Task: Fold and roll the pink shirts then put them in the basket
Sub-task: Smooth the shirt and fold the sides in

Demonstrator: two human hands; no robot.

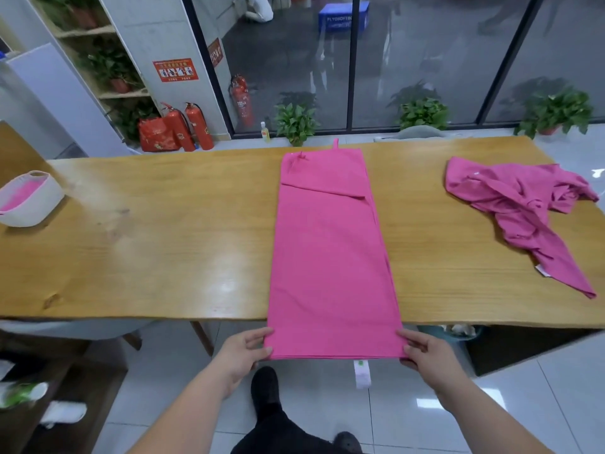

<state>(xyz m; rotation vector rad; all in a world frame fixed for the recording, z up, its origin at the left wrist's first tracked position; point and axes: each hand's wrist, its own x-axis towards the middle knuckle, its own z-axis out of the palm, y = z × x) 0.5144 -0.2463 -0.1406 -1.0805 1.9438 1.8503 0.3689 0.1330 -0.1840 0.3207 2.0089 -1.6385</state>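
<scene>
Gripped overhanging hem corners of folded shirt point(330, 250) w/ curled fingers point(258, 334) of L hand point(244, 350) & R hand point(429, 352); had rest flat, lengthwise across table point(163, 240) centre. Judged folding done, rolling not yet begun. Noted sth pink already in basket point(32, 204), far left; crumpled 2nd shirt point(520, 204) at right yet to do.

The long folded pink shirt point(330, 244) in the middle of the frame is a plain, even hot pink with no print. A white care label point(361, 374) with a green mark hangs at its lower edge. The crumpled pink shirt point(520, 204) at the right is a slightly duller magenta and carries a small white tag point(541, 271). The wide wooden table point(163, 244) is honey-yellow with brown grain streaks. At the left edge, the oval woven basket point(36, 208) is off-white outside and pink inside. Red fire extinguishers point(186, 126) stand at upper left, and green potted plants point(296, 122) line the top.
</scene>
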